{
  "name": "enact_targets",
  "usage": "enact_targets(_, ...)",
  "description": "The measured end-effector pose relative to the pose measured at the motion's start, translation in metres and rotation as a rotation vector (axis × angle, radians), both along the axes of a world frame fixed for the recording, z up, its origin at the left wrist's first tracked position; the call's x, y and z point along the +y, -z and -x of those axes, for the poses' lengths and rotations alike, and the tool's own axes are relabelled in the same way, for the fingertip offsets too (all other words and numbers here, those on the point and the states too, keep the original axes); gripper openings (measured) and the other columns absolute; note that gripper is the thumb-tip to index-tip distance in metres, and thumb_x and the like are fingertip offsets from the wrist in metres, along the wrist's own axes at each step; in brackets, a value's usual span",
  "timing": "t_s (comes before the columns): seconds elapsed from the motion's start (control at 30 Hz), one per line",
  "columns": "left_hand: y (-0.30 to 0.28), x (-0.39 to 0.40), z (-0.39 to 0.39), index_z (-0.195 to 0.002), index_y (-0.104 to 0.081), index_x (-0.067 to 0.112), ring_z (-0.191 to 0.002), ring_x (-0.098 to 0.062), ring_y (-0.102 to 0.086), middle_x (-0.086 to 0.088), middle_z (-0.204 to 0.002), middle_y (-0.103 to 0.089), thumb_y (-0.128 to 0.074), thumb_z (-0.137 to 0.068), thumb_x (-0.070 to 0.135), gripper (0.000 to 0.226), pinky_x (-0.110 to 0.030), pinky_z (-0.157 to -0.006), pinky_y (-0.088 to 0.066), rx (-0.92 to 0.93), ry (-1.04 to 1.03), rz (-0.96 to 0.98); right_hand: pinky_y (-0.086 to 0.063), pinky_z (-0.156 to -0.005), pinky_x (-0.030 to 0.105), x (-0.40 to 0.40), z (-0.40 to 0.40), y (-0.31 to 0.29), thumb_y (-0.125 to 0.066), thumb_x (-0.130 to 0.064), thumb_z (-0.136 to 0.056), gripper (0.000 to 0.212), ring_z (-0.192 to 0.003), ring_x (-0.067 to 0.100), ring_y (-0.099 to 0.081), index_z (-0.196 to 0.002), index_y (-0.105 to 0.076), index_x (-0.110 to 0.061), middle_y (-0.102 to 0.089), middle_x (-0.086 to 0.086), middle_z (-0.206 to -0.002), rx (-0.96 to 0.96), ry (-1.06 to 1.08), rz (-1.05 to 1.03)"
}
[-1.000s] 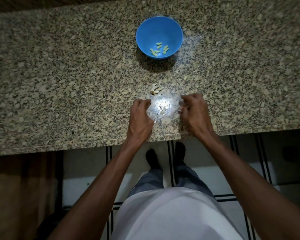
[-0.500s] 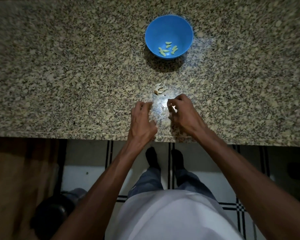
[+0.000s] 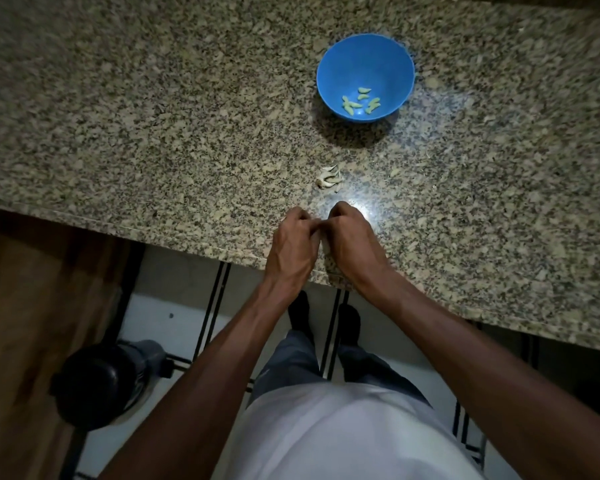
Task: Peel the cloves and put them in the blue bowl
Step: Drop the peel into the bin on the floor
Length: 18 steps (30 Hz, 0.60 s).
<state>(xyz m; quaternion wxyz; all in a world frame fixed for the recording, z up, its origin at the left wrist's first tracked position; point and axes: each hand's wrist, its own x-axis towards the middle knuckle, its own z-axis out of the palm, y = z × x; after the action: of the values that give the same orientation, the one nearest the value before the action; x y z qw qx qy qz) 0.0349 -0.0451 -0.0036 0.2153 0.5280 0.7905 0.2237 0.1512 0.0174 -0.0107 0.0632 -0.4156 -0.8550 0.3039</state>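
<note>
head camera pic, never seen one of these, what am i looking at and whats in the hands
There is no machine here. The camera is worn on a person's head and looks down, so you see their own arms, white shirt, legs and the floor below. The left hand and right hand meet, fingers curled together, at the near edge of a speckled granite counter. Whatever they pinch is hidden between the fingers; given the task, it is probably a clove being peeled. Further back stands a blue bowl holding a few pale green peeled cloves. Between the bowl and the hands lies a small pile of pale cloves or skins; I cannot tell which.
</note>
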Motion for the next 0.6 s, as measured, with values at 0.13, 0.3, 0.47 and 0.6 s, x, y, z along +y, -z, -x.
enact_targets(0.13, 0.006, -0.004, -0.005, -0.106, -0.079, 0.006, -0.077, -0.016, -0.063, -0.008, -0.097, -0.066, -0.070, -0.096, 0.009, 0.015, -0.024, -0.065, -0.054, 0.052, -0.018, -0.050, -0.038, -0.058, 0.031, -0.009, -0.004, 0.002, -0.064, -0.001, -0.093, 0.014, -0.076, 0.022, -0.049, -0.081, -0.069, -0.005, -0.050, 0.007, -0.084, 0.041, 0.022, -0.075)
enact_targets(0.3, 0.017, -0.005, -0.012, -0.095, -0.071, 0.001, -0.076, -0.020, -0.059, -0.011, -0.090, -0.065, -0.062, -0.098, 0.004, 0.011, -0.031, -0.066, -0.049, 0.106, -0.084, -0.118, -0.035, -0.056, 0.035, -0.007, -0.008, 0.002, -0.060, -0.002, -0.093, 0.020, -0.070, 0.022, -0.046, -0.074, -0.063, -0.007, -0.050, 0.007, -0.078, 0.101, 0.040, -0.097)
enact_targets(0.47, 0.008, -0.005, -0.012, -0.100, -0.070, 0.009, -0.078, -0.008, -0.061, 0.002, -0.093, -0.067, -0.063, -0.102, 0.019, 0.012, -0.009, -0.065, -0.044, -0.176, -0.327, -0.070, -0.054, -0.058, 0.033, 0.005, -0.001, -0.012, -0.067, -0.015, -0.098, 0.017, -0.069, 0.017, -0.069, -0.085, -0.077, -0.009, -0.074, 0.004, -0.078, 0.261, 0.293, 0.317)
enact_targets(0.6, -0.007, -0.024, 0.010, -0.106, -0.074, 0.008, -0.079, -0.012, -0.072, -0.002, -0.091, -0.077, -0.071, -0.098, 0.025, 0.019, -0.027, -0.072, -0.061, -0.741, -0.768, -0.161, -0.059, -0.067, 0.026, 0.003, 0.028, -0.033, -0.072, -0.015, -0.099, 0.014, -0.078, 0.017, -0.075, -0.103, -0.077, -0.003, -0.078, 0.010, -0.090, 0.543, 0.433, 1.001)
